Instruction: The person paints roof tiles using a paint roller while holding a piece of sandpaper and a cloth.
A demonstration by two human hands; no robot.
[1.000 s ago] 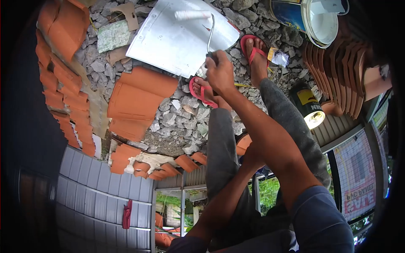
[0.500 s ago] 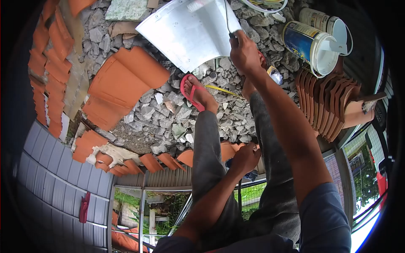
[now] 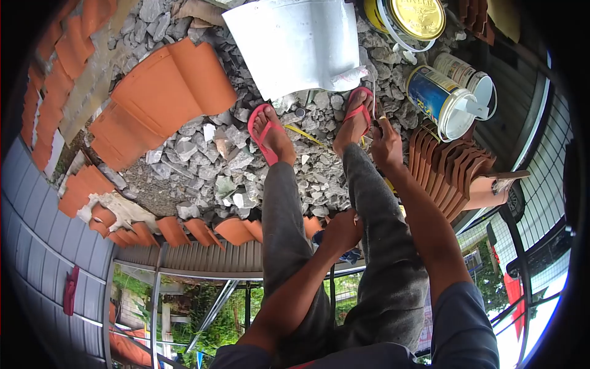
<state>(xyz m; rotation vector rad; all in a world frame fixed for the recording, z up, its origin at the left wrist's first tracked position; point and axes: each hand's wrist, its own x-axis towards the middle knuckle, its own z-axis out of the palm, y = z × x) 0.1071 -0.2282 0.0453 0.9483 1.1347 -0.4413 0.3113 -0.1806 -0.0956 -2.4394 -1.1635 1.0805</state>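
Note:
My right hand (image 3: 388, 145) is closed around the handle of a paint roller. The pale roller sleeve (image 3: 350, 79) lies at the lower right edge of a curved tile (image 3: 295, 46) coated white-silver, just above my right foot. My left hand (image 3: 344, 232) rests near my knees with its fingers curled; what it holds, if anything, is hidden. A dark blue cloth-like thing (image 3: 347, 255) shows beside it. Unpainted orange tiles (image 3: 166, 92) lie to the left of the coated tile. My feet, in red flip-flops (image 3: 261, 136), stand on broken rubble.
A paint tin with a gold lid (image 3: 418, 17) stands at the top. A blue and white bucket (image 3: 439, 101) lies tipped at the right, above stacked tiles (image 3: 439, 169). Grey rubble (image 3: 203, 169) covers the ground. A grey metal roof (image 3: 55, 264) slopes at lower left.
The roller has moved from the coated tile's upper part down to its lower right edge, with my right hand lower. The view has shifted, bringing the gold-lidded tin into sight.

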